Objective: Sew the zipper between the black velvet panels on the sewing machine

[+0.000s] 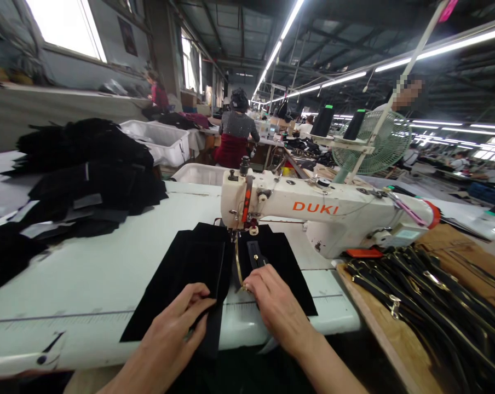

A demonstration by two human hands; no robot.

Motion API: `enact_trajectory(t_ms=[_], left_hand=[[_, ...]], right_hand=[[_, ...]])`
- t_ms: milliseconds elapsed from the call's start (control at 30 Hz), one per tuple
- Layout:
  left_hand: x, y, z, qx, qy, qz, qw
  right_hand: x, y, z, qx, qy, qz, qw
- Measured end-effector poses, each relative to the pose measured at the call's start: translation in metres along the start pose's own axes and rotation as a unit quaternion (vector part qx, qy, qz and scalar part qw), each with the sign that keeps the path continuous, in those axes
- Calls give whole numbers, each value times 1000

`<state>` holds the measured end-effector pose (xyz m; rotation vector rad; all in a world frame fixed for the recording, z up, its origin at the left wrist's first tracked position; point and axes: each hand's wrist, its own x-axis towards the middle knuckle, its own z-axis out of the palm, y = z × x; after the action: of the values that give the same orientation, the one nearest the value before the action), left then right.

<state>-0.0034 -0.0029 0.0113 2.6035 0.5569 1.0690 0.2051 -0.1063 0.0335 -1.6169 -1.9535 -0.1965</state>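
A black fabric panel [182,279] lies flat on the sewing table [87,273], its far end reaching under the needle of the white sewing machine [313,210] and its near end hanging over the table's front edge. The left hand [177,323] pinches the panel's folded right edge between thumb and fingers, apparently to keep the layers lined up. Just beside it, a second black piece with a zipper [258,257] runs toward the presser foot; the right hand [272,298] rests on it with fingers pressed flat and together, clamped on nothing, seemingly to hold the zipper straight against the seam line. Toward the table's right edge a wooden board [379,328] carries a heap of zippers [436,301] within reach. At the far left corner sits a pile of black cut pieces [87,169]. Behind the machine stands a green fan [374,145].
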Motion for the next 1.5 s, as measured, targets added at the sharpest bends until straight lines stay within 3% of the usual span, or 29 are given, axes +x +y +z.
enact_trajectory(t_ms=[100,167,433,633,767,867,1033,1200,1400,1500], left_hand=[[-8,0,2,15,-2,6,1000],[-10,2,4,21,-7,7,1000],[-7,7,9,-27,-44,12,999],[-4,0,3,-57,-42,21,997],[-3,0,1,-62,-42,24,997],[-7,-1,1,-67,-56,27,996],[-14,-2,3,-61,-88,21,994],[-11,-2,4,-61,-72,15,995],[-8,-1,3,-50,-76,39,995],[-10,0,3,-43,-83,47,995]], right_hand=[[-6,-10,6,-55,-57,-72,994],[-14,-15,11,-58,-69,-75,993],[-27,-15,22,103,-8,103,989],[-4,2,7,82,14,18,996],[4,-4,-5,-6,-72,-69,995],[-7,-17,3,-78,-110,-109,985],[-23,-16,15,77,-57,37,995],[-6,3,-3,192,-40,122,973],[-1,-1,2,44,-98,-17,994],[-11,-10,9,21,-84,-26,996]])
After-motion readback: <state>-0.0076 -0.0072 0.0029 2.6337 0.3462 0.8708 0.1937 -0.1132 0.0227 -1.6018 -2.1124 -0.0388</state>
